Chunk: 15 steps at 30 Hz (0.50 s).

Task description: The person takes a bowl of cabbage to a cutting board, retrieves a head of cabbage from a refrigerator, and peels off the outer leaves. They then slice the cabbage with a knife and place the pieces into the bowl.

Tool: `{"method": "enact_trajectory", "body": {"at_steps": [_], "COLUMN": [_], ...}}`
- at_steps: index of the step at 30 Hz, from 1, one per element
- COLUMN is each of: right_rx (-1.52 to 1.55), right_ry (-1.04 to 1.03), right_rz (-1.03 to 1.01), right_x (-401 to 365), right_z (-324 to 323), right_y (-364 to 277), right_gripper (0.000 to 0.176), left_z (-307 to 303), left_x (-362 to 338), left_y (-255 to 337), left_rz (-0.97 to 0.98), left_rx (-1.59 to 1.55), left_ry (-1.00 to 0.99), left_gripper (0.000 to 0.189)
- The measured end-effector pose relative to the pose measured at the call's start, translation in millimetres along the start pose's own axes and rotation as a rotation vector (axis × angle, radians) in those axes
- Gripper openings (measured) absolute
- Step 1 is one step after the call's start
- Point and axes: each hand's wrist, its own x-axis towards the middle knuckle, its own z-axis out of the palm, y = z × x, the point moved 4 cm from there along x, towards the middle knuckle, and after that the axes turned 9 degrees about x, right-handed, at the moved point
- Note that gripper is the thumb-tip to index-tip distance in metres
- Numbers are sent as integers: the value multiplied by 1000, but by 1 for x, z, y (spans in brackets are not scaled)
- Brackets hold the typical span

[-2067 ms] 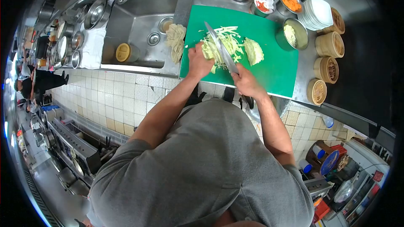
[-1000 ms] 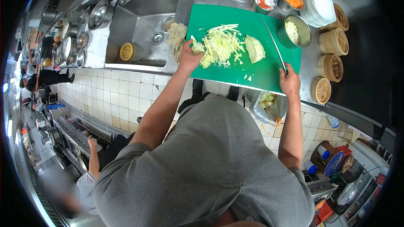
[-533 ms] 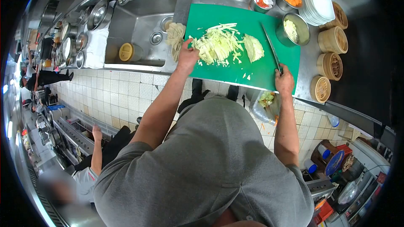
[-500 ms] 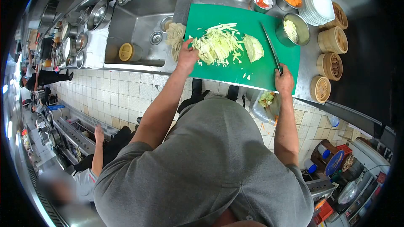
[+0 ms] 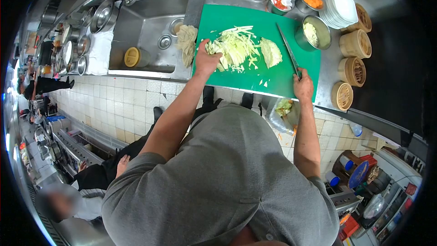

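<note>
1. My left hand (image 5: 208,60), half open, cups the left edge of the shredded pale-green cabbage (image 5: 234,46) on the green rectangular board (image 5: 227,80); I cannot tell whether it grips any.
2. My right hand (image 5: 303,85), closed round the long steel knife (image 5: 287,46), hides most of its handle.

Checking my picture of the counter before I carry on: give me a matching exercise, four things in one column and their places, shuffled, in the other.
1. Knife
2. Shredded cabbage
3. Yellow-lidded container
4. Crumpled cloth

A. In the sink
B. In the right hand
C. Between the sink and the green cutting board
D. On the board, at the left hand

Pairs: 1-B, 2-D, 3-A, 4-C
</note>
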Motion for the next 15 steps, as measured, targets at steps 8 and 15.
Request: {"method": "enact_trajectory", "body": {"at_steps": [8, 15], "right_rx": [375, 326], "right_ry": [-69, -374], "right_rz": [-121, -316], "right_x": [-63, -112], "right_z": [-20, 22], "right_y": [-88, -182], "right_gripper": [29, 21], "left_z": [-27, -32], "left_x": [-12, -18], "left_y": [1, 13], "left_rz": [-47, 475], "left_rx": [107, 556], "left_ry": [-60, 193], "left_gripper": [45, 30]}}
